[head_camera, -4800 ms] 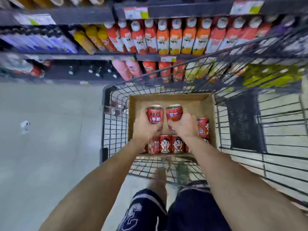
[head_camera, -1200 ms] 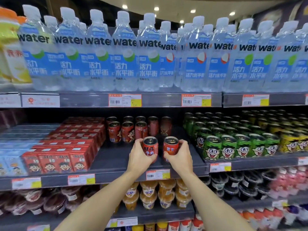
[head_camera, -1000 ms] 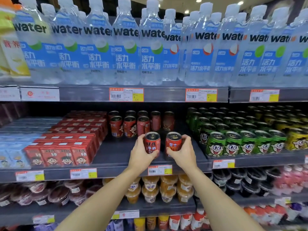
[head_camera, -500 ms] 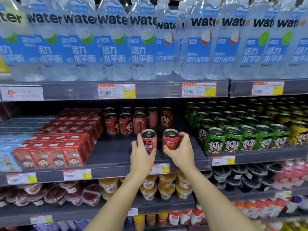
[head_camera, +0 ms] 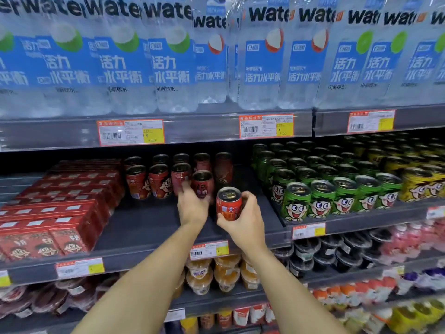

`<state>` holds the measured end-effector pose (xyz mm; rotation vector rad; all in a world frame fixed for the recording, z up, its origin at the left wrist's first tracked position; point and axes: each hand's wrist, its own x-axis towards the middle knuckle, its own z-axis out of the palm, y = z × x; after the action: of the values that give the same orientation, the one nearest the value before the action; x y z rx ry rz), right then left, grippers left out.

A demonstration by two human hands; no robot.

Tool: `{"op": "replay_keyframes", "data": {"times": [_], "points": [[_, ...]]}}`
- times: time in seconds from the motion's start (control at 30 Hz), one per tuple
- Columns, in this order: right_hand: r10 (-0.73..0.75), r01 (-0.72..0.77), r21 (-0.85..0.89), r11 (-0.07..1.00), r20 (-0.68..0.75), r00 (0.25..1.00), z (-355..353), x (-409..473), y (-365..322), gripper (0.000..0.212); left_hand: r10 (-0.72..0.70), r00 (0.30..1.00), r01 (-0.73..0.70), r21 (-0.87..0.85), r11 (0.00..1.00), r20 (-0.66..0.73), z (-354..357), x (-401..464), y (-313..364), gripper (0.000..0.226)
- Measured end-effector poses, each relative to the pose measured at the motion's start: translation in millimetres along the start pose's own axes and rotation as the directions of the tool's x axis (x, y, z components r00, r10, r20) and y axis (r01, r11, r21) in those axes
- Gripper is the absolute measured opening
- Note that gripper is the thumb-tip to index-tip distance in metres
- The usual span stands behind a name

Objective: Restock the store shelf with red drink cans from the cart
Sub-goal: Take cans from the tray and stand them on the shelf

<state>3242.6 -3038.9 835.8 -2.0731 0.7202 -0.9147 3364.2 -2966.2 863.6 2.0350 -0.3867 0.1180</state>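
Nearest, two bare forearms reaching up from the lower edge toward the middle shelf [head_camera: 149,235], a dark grey board with price tags along its front lip. Right hand [head_camera: 243,220] wrapped around an upright red can [head_camera: 228,203], thumb low at the front and fingers curled round the far side, the can held just above or on the shelf board; which of the two cannot be told. Left hand [head_camera: 192,208] just beside it, reaching further in, its fingers blurred against a second red can [head_camera: 203,184]; whether gripping that can or already let go cannot be told. Just behind and to the left, a short row of red cans [head_camera: 159,180] standing upright, with more of the same in the shadow at the back. Left of those, stacked red drink cartons [head_camera: 60,213] filling that end of the shelf. To the right, past a bare gap, rows of green cans [head_camera: 320,201] with a cartoon face, then yellow cans [head_camera: 419,186] at the edge. Below, on the lower shelf, orange jelly cups [head_camera: 212,273] under the wrists and dark cups [head_camera: 320,251] to the right. Above and furthest, a shelf of large water bottles [head_camera: 168,63] with blue labels, orange-framed price tags [head_camera: 131,132] on its lip.
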Motion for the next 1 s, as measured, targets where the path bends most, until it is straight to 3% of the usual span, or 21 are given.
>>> {"op": "replay_keyframes", "data": {"times": [0.3,0.47,0.8,0.9,1.0], "points": [[0.013,-0.012,-0.015,1.000,0.006,1.000,-0.2,-0.9,1.0,0.072,0.012,0.999,-0.007,0.095,0.995,-0.043,16.9,23.3,-4.1,0.057],[-0.005,0.005,-0.029,1.000,-0.006,1.000,0.8,-0.5,2.5,0.071,0.024,0.998,-0.009,0.243,0.970,-0.061,22.5,28.0,-1.6,0.057],[-0.037,0.038,-0.028,0.999,0.009,0.999,3.0,0.8,7.8,0.075,0.016,0.997,0.004,0.249,0.969,-0.079,34.6,31.4,4.3,0.059],[-0.042,0.042,-0.030,0.999,0.000,0.999,3.4,-0.1,7.7,0.074,0.011,0.999,0.001,0.255,0.967,-0.044,26.6,31.0,1.2,0.059],[-0.030,0.030,-0.020,0.999,-0.002,1.000,2.5,-0.7,6.4,0.073,0.030,0.995,-0.056,0.276,0.959,0.099,9.7,34.4,-6.9,0.058]]}}
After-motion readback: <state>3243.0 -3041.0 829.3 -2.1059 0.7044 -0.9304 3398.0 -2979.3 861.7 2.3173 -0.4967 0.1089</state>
